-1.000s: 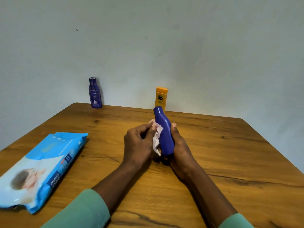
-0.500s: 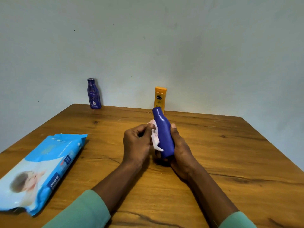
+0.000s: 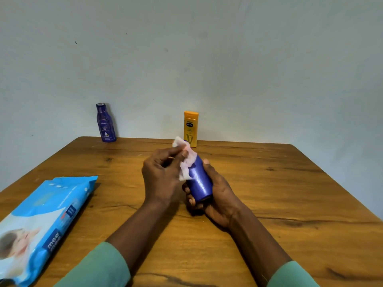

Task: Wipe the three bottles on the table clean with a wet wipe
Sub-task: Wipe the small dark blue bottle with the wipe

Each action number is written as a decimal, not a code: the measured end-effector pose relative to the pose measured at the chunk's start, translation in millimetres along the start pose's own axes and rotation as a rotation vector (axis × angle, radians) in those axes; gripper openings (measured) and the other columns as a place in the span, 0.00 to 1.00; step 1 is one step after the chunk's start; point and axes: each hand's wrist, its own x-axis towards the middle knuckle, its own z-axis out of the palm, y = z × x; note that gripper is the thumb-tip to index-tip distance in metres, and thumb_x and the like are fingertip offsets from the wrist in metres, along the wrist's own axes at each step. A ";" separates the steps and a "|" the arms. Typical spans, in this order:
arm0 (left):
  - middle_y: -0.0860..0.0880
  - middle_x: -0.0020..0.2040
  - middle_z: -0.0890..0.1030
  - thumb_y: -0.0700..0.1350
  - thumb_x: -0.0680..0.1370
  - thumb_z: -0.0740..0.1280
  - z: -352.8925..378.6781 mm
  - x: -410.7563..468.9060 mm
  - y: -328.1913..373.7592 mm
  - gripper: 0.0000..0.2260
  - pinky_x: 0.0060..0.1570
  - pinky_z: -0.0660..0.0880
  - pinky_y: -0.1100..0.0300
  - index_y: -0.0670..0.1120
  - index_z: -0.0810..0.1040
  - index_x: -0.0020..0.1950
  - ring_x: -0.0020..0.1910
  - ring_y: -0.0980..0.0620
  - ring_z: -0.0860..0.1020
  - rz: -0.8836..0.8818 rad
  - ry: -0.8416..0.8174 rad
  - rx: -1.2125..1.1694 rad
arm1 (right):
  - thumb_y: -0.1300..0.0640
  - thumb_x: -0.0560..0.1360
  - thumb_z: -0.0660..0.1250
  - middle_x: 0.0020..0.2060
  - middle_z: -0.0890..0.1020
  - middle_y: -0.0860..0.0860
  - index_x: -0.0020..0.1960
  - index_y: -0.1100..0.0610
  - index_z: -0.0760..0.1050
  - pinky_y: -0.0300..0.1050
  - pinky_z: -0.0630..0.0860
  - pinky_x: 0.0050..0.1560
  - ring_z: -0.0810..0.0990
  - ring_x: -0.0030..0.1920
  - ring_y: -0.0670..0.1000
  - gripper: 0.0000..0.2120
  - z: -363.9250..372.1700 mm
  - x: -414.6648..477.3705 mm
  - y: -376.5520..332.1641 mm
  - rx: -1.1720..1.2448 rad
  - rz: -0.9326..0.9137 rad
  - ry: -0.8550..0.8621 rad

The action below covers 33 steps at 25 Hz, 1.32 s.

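My right hand (image 3: 215, 195) grips a plain blue bottle (image 3: 200, 181) around its lower body, tilted with its top pointing away from me. My left hand (image 3: 161, 177) pinches a crumpled white wet wipe (image 3: 185, 160) and presses it over the bottle's neck and cap, which it hides. A dark blue labelled bottle (image 3: 105, 123) stands upright at the table's far left edge by the wall. An orange bottle (image 3: 190, 128) stands upright at the far edge, just behind the wipe.
A blue pack of wet wipes (image 3: 43, 222) lies flat on the wooden table (image 3: 290, 204) at the near left. A plain pale wall rises directly behind the table's far edge.
The wipe has slid from the bottle's middle up to its neck and cap. The left hand rose with it; the right hand keeps its grip.
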 end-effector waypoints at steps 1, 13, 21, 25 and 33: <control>0.46 0.54 0.86 0.41 0.77 0.76 -4.1 8.0 0.6 0.12 0.55 0.83 0.48 0.46 0.86 0.60 0.54 0.48 0.85 0.022 0.034 0.039 | 0.37 0.82 0.62 0.41 0.83 0.59 0.68 0.59 0.76 0.44 0.77 0.28 0.81 0.33 0.53 0.28 1.4 0.4 0.8 -0.004 0.030 -0.023; 0.54 0.49 0.78 0.42 0.80 0.72 -19.0 -0.3 -3.5 0.15 0.45 0.72 0.72 0.52 0.83 0.66 0.48 0.56 0.79 0.510 -0.320 0.475 | 0.32 0.83 0.53 0.44 0.83 0.56 0.68 0.56 0.76 0.45 0.75 0.36 0.80 0.37 0.51 0.32 -2.4 -1.3 -1.5 -0.083 -0.004 -0.036; 0.55 0.50 0.76 0.44 0.81 0.70 -25.7 -9.7 3.1 0.15 0.43 0.72 0.69 0.53 0.82 0.67 0.47 0.58 0.77 0.572 -0.421 0.583 | 0.21 0.75 0.45 0.50 0.87 0.59 0.66 0.50 0.77 0.52 0.81 0.49 0.85 0.49 0.58 0.42 -1.4 -1.2 -0.8 -0.189 0.007 -0.080; 0.60 0.50 0.74 0.49 0.81 0.70 -15.7 -41.0 -0.4 0.13 0.43 0.71 0.71 0.54 0.81 0.66 0.47 0.61 0.76 0.685 -0.579 0.641 | 0.18 0.72 0.47 0.50 0.88 0.59 0.69 0.53 0.75 0.52 0.85 0.50 0.89 0.51 0.57 0.47 -7.9 -2.0 -2.3 -0.047 0.004 -0.079; 0.48 0.50 0.84 0.44 0.80 0.72 -30.1 17.2 16.2 0.09 0.44 0.81 0.61 0.45 0.85 0.59 0.48 0.53 0.82 0.406 -0.034 0.522 | 0.17 0.69 0.42 0.49 0.82 0.55 0.77 0.41 0.68 0.42 0.73 0.37 0.77 0.41 0.50 0.46 7.8 2.7 9.8 -0.465 -0.043 -0.068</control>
